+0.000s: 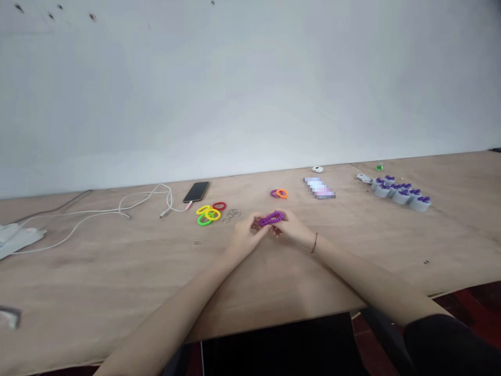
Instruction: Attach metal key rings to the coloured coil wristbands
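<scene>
A purple spiral coil wristband (pixel 272 218) is held between my two hands, above the middle of the table. My left hand (pixel 246 232) grips its left end, thumb pointing right. My right hand (pixel 291 225) pinches its right end, and its lower fingers curl beneath. Left of my hands lie several metal split rings (pixel 232 214). Beside them is a loose group of coil bands: yellow (pixel 213 214), green (pixel 204 220) and red (pixel 219 206). Farther back, an orange coil band (pixel 282 194) overlaps another purple one (pixel 275 193).
A dark phone (pixel 197 191) with a white cable (pixel 144 197) lies back left. A second phone (pixel 320 188), a white earbud case (pixel 317 169) and several grey cups with purple pieces (pixel 401 196) stand right. The table's front edge (pixel 274 318) is near me; the wall (pixel 250 94) rises behind.
</scene>
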Available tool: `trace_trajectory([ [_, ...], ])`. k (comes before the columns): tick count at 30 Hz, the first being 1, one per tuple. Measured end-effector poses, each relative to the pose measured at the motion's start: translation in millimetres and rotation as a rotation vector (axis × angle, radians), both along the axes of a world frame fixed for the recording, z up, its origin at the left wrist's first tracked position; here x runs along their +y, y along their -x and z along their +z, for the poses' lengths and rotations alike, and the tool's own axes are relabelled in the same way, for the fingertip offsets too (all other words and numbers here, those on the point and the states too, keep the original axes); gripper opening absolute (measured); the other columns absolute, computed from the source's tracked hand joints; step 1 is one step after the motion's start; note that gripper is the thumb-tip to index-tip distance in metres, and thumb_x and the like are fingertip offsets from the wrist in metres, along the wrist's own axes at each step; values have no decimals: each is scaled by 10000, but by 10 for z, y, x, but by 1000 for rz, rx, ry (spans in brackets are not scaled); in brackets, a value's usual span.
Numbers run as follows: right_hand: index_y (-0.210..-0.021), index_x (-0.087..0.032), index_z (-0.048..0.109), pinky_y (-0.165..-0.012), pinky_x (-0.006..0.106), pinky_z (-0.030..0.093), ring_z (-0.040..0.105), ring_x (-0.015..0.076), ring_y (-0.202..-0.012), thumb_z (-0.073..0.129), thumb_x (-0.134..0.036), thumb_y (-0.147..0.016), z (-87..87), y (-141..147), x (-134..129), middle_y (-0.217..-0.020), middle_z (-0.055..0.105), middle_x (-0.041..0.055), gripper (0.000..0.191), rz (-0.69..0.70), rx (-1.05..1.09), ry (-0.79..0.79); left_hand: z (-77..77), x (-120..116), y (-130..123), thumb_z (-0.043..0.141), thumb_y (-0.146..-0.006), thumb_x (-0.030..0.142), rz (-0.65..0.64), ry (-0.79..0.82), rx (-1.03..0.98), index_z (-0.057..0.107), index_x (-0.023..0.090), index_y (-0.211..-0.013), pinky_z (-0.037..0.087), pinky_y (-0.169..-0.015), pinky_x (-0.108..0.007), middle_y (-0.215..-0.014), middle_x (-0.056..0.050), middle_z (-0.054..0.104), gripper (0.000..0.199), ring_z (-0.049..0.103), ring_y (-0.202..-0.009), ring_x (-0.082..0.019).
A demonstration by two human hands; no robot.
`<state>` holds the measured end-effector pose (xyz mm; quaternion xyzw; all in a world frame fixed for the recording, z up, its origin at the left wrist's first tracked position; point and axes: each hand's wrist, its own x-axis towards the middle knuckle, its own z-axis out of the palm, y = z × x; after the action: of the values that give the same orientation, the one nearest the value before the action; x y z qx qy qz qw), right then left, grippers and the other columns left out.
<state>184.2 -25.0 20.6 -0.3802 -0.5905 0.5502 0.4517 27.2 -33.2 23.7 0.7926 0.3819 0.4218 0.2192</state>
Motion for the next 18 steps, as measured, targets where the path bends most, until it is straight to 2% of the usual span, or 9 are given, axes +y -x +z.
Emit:
trace_trajectory([
  [7, -684, -164, 508, -448, 206, 412, 489, 83, -481, 485, -244, -707, 22, 29, -29, -559, 517, -26, 86, -23, 21, 87, 7, -32, 0, 562, -773, 357, 71, -63, -5, 577, 199, -849, 481, -664, -273, -768, -12, 653, 177, 619, -711, -152],
  [11, -683, -167, 502, -441, 211, 397, 475, 86, -469, 467, -269, -725, -8, 51, -26, -547, 493, -34, 115, -18, 27, 77, 21, -35, -12, 542, -788, 357, 48, -41, -21, 584, 206, -811, 486, -703, -285, -782, -17, 663, 158, 622, -740, -160],
  [14, -709, -166, 503, -455, 219, 388, 468, 91, -482, 464, -295, -748, -25, 45, -27, -570, 495, -31, 140, -106, -10, -54, -5, 10, -23, 550, -783, 360, -20, 116, -131, 571, 195, -895, 498, -760, -311, -890, -31, 661, 200, 623, -831, -171],
  [18, -798, -167, 541, -552, 236, 397, 513, 114, -602, 455, -300, -799, -31, -1, -45, -703, 581, 10, 158, -297, -256, -408, -64, 95, -40, 451, -828, 427, -87, 491, -380, 548, 192, -1046, 533, -725, -328, -1129, -79, 589, 335, 588, -977, -203],
])
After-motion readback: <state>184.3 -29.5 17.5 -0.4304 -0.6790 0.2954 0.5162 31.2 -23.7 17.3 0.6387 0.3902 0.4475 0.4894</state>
